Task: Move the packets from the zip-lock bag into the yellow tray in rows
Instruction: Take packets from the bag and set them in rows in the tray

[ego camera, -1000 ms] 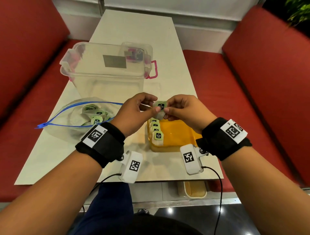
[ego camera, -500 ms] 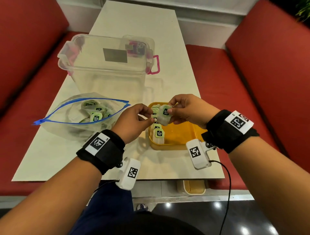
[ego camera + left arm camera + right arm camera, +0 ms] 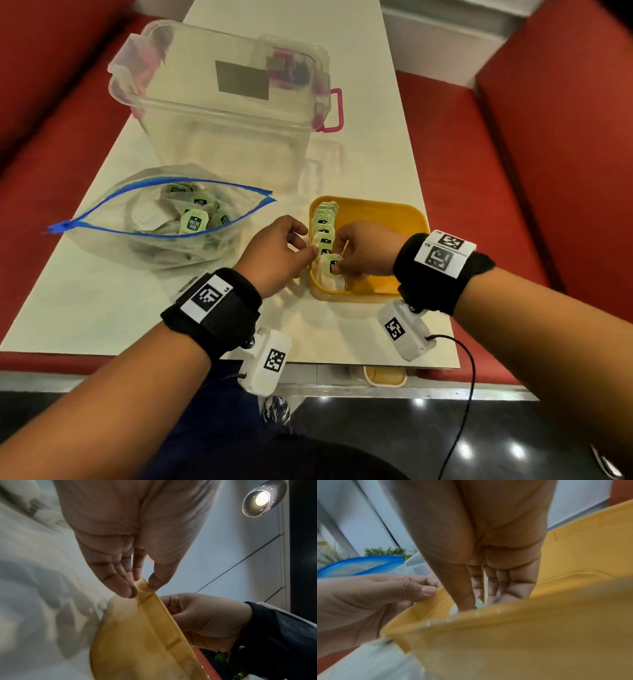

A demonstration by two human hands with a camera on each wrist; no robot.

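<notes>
Clearly the packet (image 3: 333, 265) is light and floppy; the right hand (image 3: 363, 251) pinches its top tag, while the left hand (image 3: 277, 255) pinches the tray (image 3: 404, 219) rim.

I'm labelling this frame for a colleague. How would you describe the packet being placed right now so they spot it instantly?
Find the yellow tray at the table's near right. A row of packets runs along its left wall. The packet is the nearest one, the only one pinched by the right hand.
</notes>
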